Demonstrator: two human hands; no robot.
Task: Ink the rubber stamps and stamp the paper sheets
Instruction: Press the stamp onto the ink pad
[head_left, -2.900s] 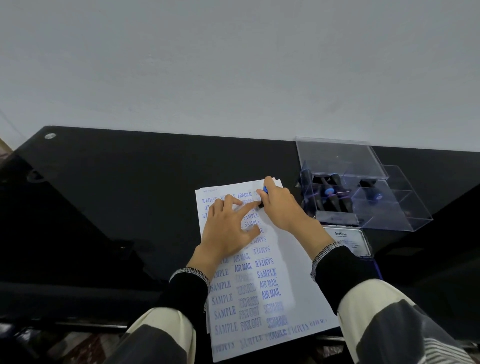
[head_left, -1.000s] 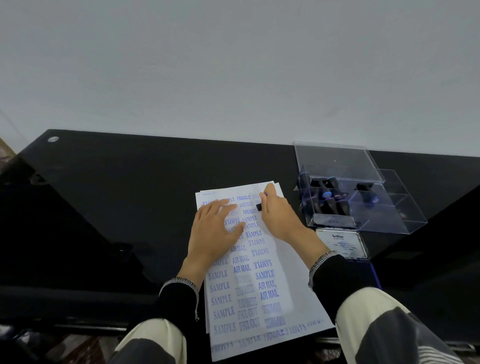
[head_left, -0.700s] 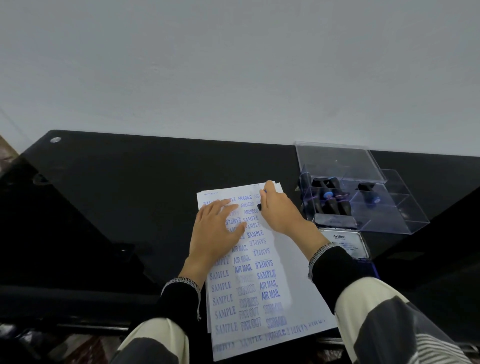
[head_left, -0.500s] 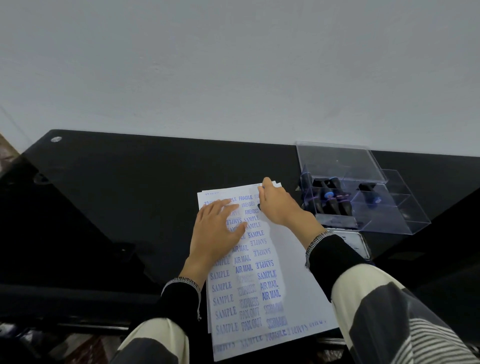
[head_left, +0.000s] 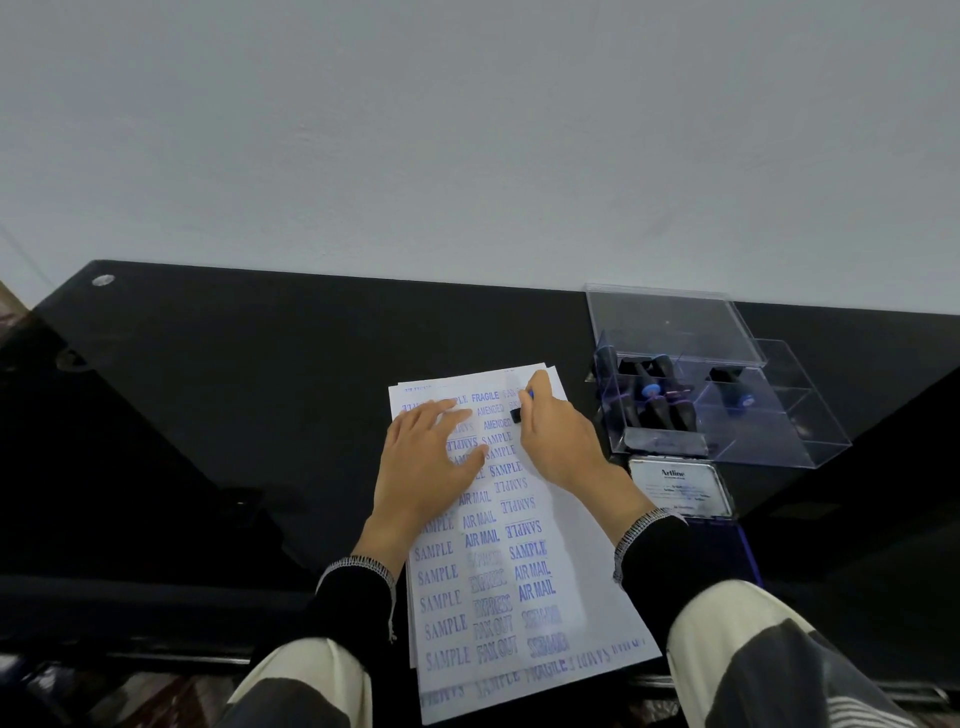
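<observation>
Stamp (head_left: 516, 414) pinched in the right hand (head_left: 558, 441) sits pressed near the upper right of the paper sheets (head_left: 571, 561), mid-frame on the black worktop (head_left: 234, 389), where the flat, open left hand (head_left: 423, 462) slipping could smear the print.

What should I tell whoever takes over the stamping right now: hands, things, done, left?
Left hand: flat on the top paper sheet, holding it down.
Right hand: grips a rubber stamp near the sheet's far right corner.
Other stamps sit in the clear box; the ink pad tin, lid shut, lies just in front of it.
Done: three columns of blue prints.
Left: the bare right strip, then the sheets underneath.
</observation>
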